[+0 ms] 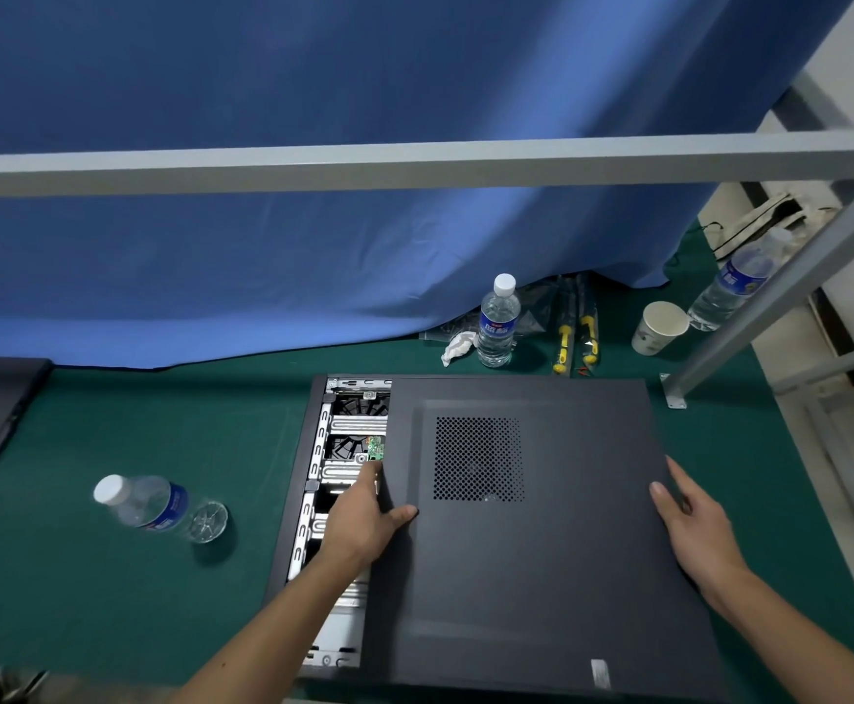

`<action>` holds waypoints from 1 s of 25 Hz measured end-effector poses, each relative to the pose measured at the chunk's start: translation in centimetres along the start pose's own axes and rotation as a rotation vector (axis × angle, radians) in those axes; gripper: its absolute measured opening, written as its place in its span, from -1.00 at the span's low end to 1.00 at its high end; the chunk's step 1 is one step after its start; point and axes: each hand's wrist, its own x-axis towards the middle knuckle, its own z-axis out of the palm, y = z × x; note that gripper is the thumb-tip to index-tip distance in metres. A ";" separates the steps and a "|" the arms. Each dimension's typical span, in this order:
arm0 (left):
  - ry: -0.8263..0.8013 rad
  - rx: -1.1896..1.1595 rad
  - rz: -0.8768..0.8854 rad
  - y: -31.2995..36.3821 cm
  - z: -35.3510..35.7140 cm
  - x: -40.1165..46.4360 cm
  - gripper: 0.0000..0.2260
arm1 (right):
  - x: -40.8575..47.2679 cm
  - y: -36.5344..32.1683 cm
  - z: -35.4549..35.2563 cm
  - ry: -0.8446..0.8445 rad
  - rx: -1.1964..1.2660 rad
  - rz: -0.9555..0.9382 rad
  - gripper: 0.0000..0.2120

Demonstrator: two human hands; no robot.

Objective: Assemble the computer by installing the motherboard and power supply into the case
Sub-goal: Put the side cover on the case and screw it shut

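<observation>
A black computer case [308, 459] lies flat on the green table. Its dark side panel [542, 566], with a perforated vent [478, 458], covers most of the case and leaves a strip open on the left. In that strip I see silver metal bays, black fan blades and a small green circuit board [375, 448]. My left hand [364, 520] holds the panel's left edge, thumb on top and fingers reaching into the open strip. My right hand [694, 525] rests on the panel's right edge with its fingers straight.
A water bottle [153, 505] lies on its side to the left of the case. Behind the case stand an upright bottle [498, 322], crumpled tissue [458, 346], yellow-handled tools [575, 337] and a paper cup [658, 327]. A grey metal frame [415, 162] crosses overhead, with a blue curtain behind.
</observation>
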 end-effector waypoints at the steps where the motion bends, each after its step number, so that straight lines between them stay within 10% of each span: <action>1: 0.009 -0.019 -0.012 -0.1 -0.1 -0.1 -0.48 | 0.0 -0.1 0.1 0.001 -0.005 0.002 -0.55; 25: -0.002 0.053 0.009 0.2 0.3 -0.7 -0.58 | 0.3 1.2 -1.1 -0.013 0.053 -0.010 -0.55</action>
